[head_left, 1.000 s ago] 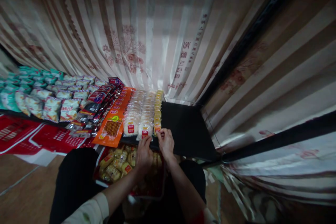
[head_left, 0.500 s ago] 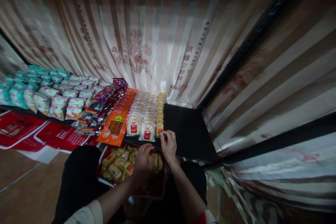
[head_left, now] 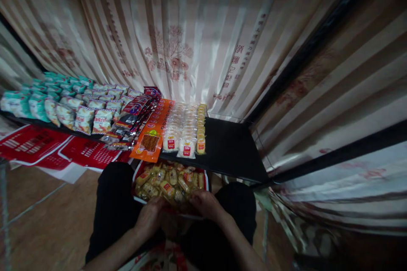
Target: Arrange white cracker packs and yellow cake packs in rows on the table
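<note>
A red-and-white box (head_left: 207, 186) of small yellow-wrapped snack packets (head_left: 173, 176) sits at my lap between my knees. My left hand (head_left: 151, 213) is at the box's near left part, fingers curled inward among or just over the packets. Across from it, my right hand (head_left: 206, 204) bends its fingers down at the near right part. Both sets of fingertips are dark and partly hidden, so what they grip does not show. On the black shelf (head_left: 229, 148) ahead stand two rows of white-wrapped snacks (head_left: 186, 147) and a narrower row of yellow-wrapped snacks (head_left: 201, 144).
Left of those rows lie an orange snack bag (head_left: 149, 139), dark purple packets (head_left: 133, 112), white bags (head_left: 102, 120) and teal bags (head_left: 38, 106). Red printed sheets (head_left: 34, 144) hang below the shelf's front edge. A pleated curtain (head_left: 197, 51) backs the shelf; a black post (head_left: 286, 63) rises at right.
My right hand has drawn back from the yellow row's front to the box. My left hand has moved nearer to me, uncovering more packets. The view has shifted slightly.
</note>
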`<state>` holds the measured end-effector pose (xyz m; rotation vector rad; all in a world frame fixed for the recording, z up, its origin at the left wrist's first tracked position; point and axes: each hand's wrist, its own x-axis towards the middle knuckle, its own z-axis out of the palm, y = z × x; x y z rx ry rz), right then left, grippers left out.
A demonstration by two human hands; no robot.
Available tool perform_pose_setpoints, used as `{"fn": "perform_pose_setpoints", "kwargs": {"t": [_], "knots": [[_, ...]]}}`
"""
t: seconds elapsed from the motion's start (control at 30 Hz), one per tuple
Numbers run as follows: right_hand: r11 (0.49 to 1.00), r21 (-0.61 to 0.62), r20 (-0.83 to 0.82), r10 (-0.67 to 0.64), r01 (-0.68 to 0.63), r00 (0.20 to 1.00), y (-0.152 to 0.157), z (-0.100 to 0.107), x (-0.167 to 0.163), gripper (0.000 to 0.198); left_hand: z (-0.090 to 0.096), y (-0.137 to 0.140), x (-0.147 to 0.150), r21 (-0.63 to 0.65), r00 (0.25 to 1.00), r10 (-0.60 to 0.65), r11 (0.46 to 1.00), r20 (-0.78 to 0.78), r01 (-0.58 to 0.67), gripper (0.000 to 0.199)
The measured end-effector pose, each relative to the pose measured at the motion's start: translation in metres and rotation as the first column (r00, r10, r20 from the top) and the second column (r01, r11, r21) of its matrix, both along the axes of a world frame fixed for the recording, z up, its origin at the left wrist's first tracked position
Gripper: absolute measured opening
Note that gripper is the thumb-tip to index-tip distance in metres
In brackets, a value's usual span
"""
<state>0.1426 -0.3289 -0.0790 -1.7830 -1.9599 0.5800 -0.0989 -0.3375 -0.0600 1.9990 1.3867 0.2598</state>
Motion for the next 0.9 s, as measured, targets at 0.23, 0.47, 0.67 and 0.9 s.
{"fn": "perform_pose_setpoints", "kwargs": {"t": [0.23, 0.47, 0.67, 0.9], "knots": [[0.853, -0.492, 0.292, 0.349, -0.173, 0.890, -0.010, 0.016, -0.008, 0.011, -0.017, -0.010, -0.006, 0.034, 0.961, -0.048, 0.998, -0.272, 0.059, 0.038], [0.806, -0.561, 0.371, 0.449, -0.189, 0.813, -0.014, 0.015, -0.017, 0.025, -0.032, -0.008, 0.002, 0.017, 0.885, -0.077, 0.995, -0.458, 0.096, 0.042], [0.820, -0.550, 0.380, 0.417, -0.161, 0.826, -0.017, 0.011, -0.016, 0.021, -0.028, -0.003, 0.002, -0.001, 0.867, -0.132, 0.989, -0.480, 0.150, 0.041], [0.836, -0.543, 0.382, 0.330, -0.079, 0.863, -0.022, 0.012, -0.012, 0.018, -0.025, -0.008, 0.002, -0.012, 0.878, -0.175, 0.982, -0.445, 0.190, 0.036]]}}
